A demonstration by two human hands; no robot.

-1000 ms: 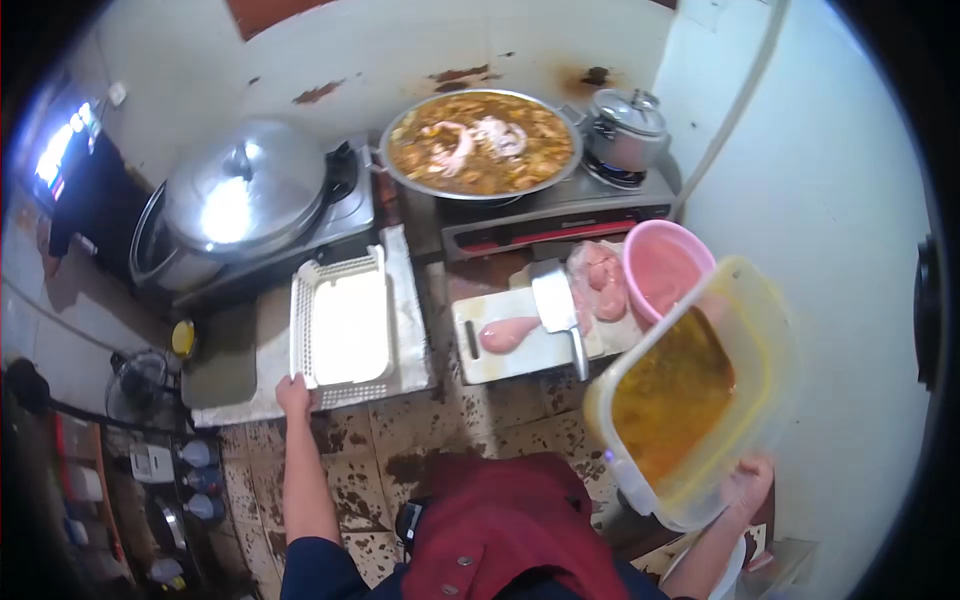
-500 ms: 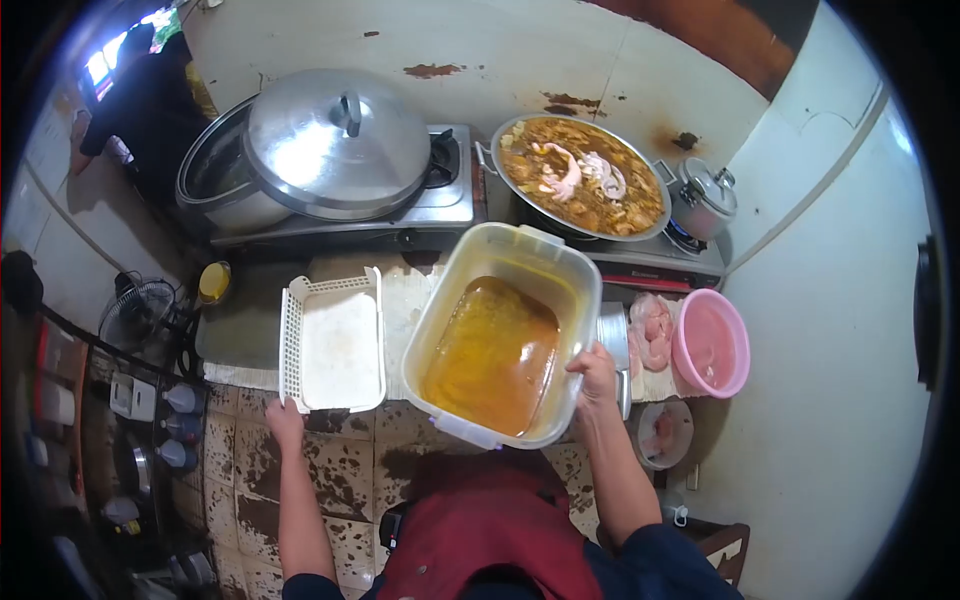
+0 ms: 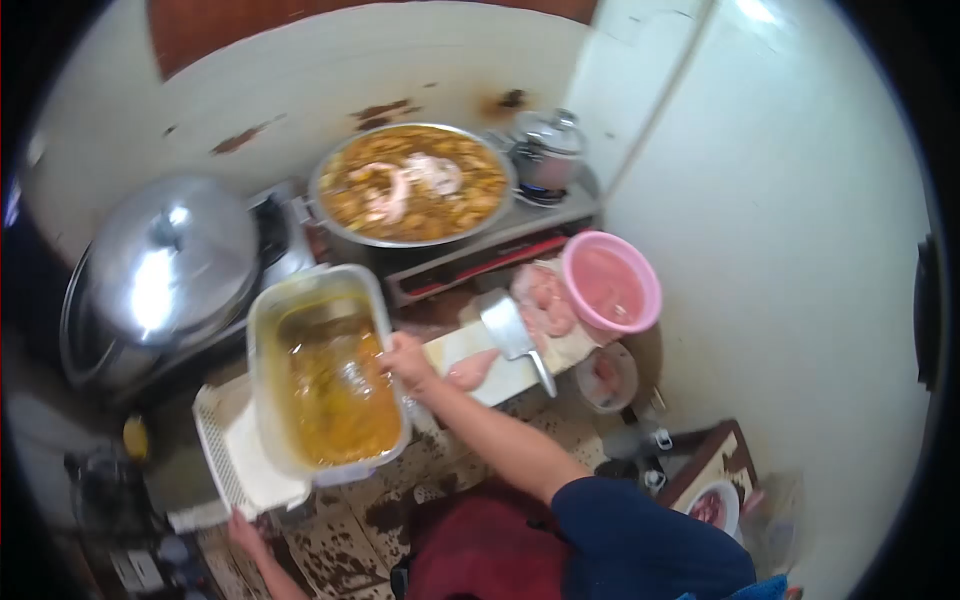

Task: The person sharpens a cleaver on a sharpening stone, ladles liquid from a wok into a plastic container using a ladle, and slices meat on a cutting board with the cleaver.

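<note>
Translucent plastic tub (image 3: 268,385): held partly in front of the white basket (image 3: 222,425), yellow-orange liquid (image 3: 345,410) inside
Right hand (image 3: 405,363): grip grasping the tub's right rim
Left hand (image 3: 243,532): at the basket's near corner; blur hides whether the grip is clenched or loose
White cutting board (image 3: 510,376): right of the tub, bearing a raw meat piece (image 3: 471,369) and a cleaver (image 3: 506,324)
Pink basin (image 3: 655,297): beyond the cleaver, to its right

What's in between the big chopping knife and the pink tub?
In the head view, pale pink raw meat lies between the big chopping knife and the pink tub.
</note>
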